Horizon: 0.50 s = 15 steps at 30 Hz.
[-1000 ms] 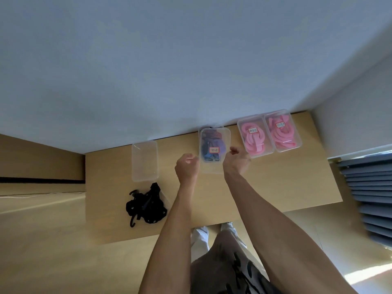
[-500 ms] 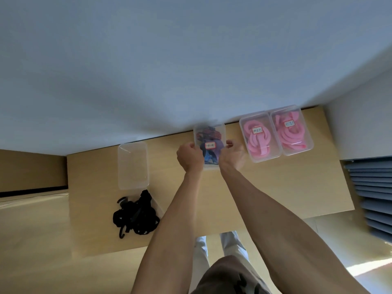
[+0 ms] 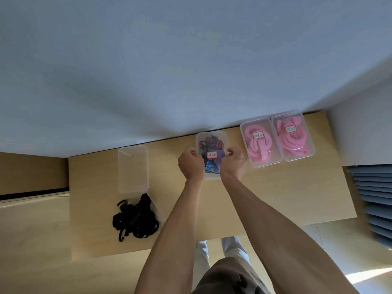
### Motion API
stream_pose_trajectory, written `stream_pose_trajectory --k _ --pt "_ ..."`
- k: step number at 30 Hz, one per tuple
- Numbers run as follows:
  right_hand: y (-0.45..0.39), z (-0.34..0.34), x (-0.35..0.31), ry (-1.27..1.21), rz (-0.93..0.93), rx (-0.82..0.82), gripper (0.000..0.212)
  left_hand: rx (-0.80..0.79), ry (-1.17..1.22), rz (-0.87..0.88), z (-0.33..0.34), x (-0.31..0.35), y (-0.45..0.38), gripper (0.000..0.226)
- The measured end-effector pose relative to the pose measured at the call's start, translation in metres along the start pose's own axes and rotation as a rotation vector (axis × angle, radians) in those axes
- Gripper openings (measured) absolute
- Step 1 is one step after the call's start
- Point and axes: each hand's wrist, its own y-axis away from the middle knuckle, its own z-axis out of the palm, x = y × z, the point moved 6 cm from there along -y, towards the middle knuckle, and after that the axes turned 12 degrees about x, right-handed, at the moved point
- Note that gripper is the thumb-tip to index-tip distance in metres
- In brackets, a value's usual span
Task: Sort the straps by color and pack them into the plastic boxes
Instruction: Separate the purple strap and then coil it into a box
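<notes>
A lidded clear box with striped blue and red straps (image 3: 211, 143) stands at the far edge of the wooden table (image 3: 275, 194). My left hand (image 3: 191, 164) grips its left side and my right hand (image 3: 233, 163) grips its right side. To the right stand two lidded boxes of pink straps, one (image 3: 261, 143) beside the other (image 3: 293, 137). A clear lid or box (image 3: 133, 168) lies to the left. Near it, a tangle of black straps (image 3: 135, 219) sits in an open clear box.
A pale wall runs along the table's far edge. Grey slatted blinds (image 3: 375, 200) hang at the right. Bare table surface lies between my arms and the pink boxes, and at the front right.
Both hands have carried the striped-strap box away from me toward the wall and set it at the far edge. My grip has moved to its sides.
</notes>
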Motion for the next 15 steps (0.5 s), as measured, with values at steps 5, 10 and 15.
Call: stream_pose_trajectory --k 5,10,15 --pt "-0.01 0.002 0.004 -0.031 0.077 -0.02 0.033 -0.007 0.065 -0.08 0.007 -0.008 -0.008 0.013" --pt "-0.016 0.004 0.007 -0.043 0.15 -0.055 0.03 -0.081 0.092 -0.137 0.01 -0.015 -0.013 0.008" --pt "-0.012 0.001 0.004 -0.052 0.178 -0.074 0.024 -0.102 0.112 -0.161 0.006 -0.017 -0.007 0.005"
